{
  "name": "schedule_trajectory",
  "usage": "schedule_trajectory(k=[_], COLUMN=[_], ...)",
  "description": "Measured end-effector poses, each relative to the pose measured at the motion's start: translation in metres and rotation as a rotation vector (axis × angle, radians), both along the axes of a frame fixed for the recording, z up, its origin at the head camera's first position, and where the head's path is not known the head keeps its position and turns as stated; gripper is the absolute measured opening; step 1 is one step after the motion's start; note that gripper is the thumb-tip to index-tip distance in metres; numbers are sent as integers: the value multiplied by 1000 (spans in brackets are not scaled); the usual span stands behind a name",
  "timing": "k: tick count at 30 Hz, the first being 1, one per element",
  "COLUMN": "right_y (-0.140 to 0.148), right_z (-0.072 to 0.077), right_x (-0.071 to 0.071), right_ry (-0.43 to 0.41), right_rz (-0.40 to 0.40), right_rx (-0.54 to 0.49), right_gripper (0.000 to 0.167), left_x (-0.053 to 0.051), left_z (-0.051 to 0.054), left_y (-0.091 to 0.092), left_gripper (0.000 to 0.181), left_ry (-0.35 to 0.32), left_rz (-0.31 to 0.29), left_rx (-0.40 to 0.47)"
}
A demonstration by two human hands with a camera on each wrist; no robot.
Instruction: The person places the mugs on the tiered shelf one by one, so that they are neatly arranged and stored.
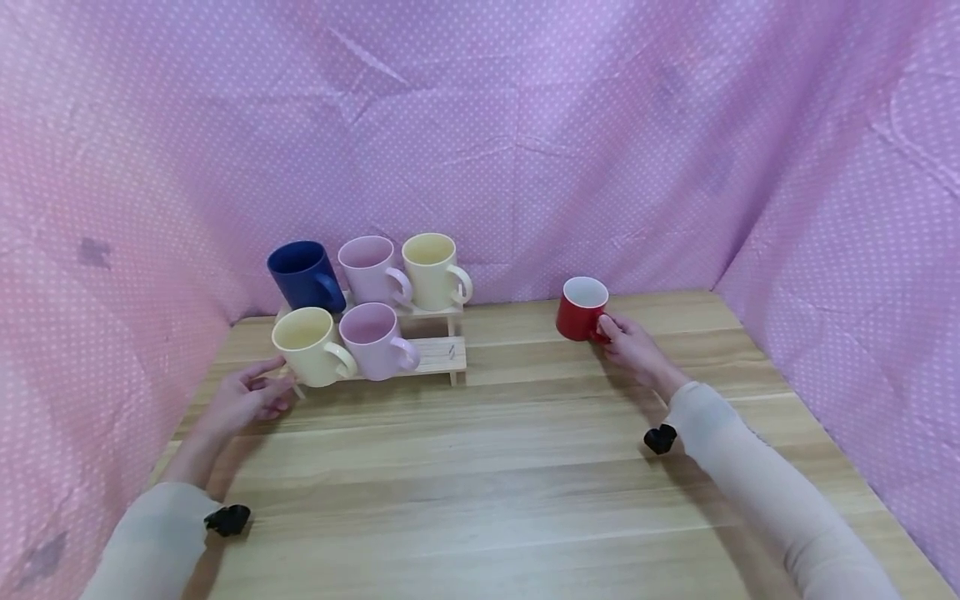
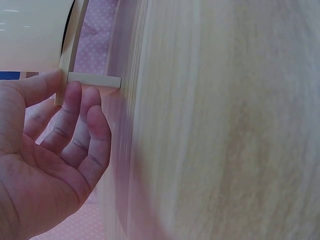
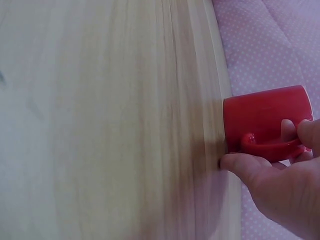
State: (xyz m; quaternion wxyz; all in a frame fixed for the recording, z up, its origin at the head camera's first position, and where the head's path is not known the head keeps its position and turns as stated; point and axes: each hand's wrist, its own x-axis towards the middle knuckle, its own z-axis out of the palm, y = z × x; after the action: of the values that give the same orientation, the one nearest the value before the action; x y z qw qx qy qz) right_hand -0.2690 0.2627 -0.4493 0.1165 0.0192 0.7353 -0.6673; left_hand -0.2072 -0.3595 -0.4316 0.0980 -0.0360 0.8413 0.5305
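At the table's far right, my right hand [image 1: 636, 348] grips a red mug [image 1: 576, 318] with a white inside by its handle [image 3: 272, 150]. The mug is upright, with its base at the tabletop. My left hand [image 1: 243, 400] pinches the left end of a two-tier wooden rack [image 1: 437, 357], thumb above the lower board and fingers below. A cream mug [image 1: 309, 354] and a pink mug [image 1: 375, 354] stand on that lower tier. Behind them, the upper tier holds a blue mug [image 1: 303, 279], a pink mug [image 1: 367, 271] and a cream mug [image 1: 429, 271].
The wood-grain table [image 1: 465, 467] stretches between both arms. Pink dotted cloth [image 1: 510, 150] hangs behind it and along both sides. A small black device [image 1: 227, 521] sits at the left wrist, and another black device [image 1: 660, 439] at the right.
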Motion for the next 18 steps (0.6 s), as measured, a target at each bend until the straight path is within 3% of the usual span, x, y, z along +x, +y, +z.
schedule_trajectory(k=[11,18], right_y=[3,-2], right_z=[3,-5], right_x=[4,19], right_ry=[2,107], right_rz=[34,-27], right_rx=[11,161], right_gripper=[49,52], left_x=[2,1], left_z=[1,-1], left_y=[1,0], left_gripper=[79,77], left_ry=[-2,8], left_rz=[6,-4], left_rx=[-15,1])
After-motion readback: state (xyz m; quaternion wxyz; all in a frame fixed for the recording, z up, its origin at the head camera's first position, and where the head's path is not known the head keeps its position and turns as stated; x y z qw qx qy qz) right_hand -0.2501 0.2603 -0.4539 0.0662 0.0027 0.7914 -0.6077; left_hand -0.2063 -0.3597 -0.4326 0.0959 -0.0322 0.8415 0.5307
